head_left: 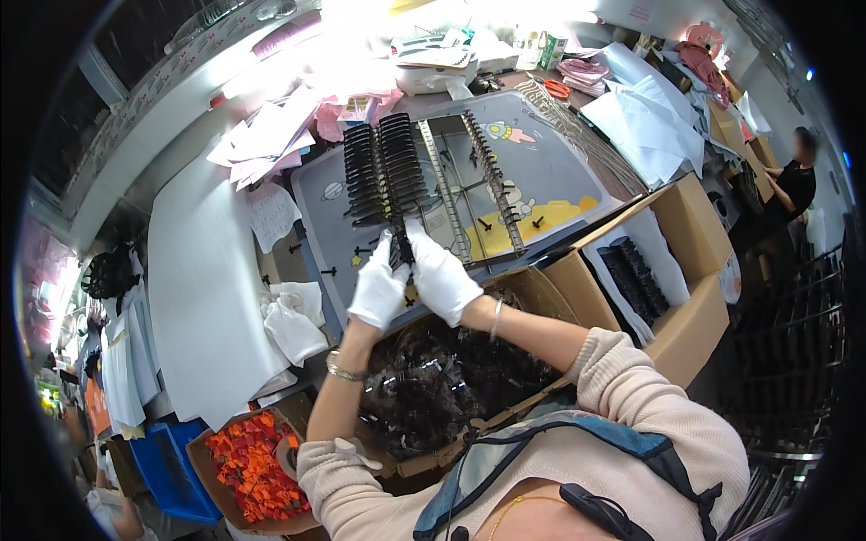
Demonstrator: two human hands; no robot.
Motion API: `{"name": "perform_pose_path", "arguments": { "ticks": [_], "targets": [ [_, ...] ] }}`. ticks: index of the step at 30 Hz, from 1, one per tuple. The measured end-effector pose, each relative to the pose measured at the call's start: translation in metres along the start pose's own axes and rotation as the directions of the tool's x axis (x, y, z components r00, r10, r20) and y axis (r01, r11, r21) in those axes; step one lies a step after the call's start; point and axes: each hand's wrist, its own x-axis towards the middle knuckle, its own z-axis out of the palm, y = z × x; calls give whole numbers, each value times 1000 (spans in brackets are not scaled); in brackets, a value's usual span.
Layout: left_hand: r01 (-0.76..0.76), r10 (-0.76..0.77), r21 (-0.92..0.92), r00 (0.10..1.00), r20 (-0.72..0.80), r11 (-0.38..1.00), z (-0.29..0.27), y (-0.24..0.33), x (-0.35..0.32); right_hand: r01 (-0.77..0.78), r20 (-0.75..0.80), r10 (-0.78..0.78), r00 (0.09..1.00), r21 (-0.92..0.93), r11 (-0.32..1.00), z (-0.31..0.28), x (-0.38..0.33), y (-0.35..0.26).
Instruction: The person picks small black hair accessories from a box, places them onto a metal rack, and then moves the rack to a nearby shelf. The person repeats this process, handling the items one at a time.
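My left hand (pixel 379 290) and my right hand (pixel 442 275), both in white gloves, meet over a grey mat (pixel 316 212) with cartoon prints. Their fingers close around a small black plastic piece (pixel 402 247), partly hidden by the gloves. Just beyond the fingertips, two rows of stacked black curved plastic pieces (pixel 383 167) run away from me. Right of these lies a metal frame with toothed rails (pixel 442 189). Small black parts (pixel 485 225) are scattered on the mat.
Below my forearms sits a carton of dark shiny pieces (pixel 433 388). An open cardboard box (pixel 695 234) at right holds black rows on white sheeting. Orange and red bits (pixel 257 469) fill a box at lower left, beside a blue bin (pixel 171 469). A person (pixel 794 180) is at far right.
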Motion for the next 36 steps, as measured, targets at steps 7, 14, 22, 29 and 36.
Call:
{"name": "perform_pose_path", "arguments": {
  "ticks": [7,14,22,29,36],
  "targets": [
    [47,-66,-141,989,-133,989,23,-7,-10,253,-106,-279,955,-206,945,13,-6,3],
    [-249,275,437,961,3,865,-8,-17,24,217,219,-135,966,-414,884,-23,41,-5],
    [-273,657,684,644,-393,677,-18,-22,22,138,-81,-122,989,249,958,-35,29,8],
    [36,-18,-712,999,33,701,41,82,-81,64,-111,-36,993,256,965,-81,-68,-26],
    [369,-268,-715,929,257,593,131,57,-152,365,114,-349,930,-397,842,-98,-155,3]
  ]
}}
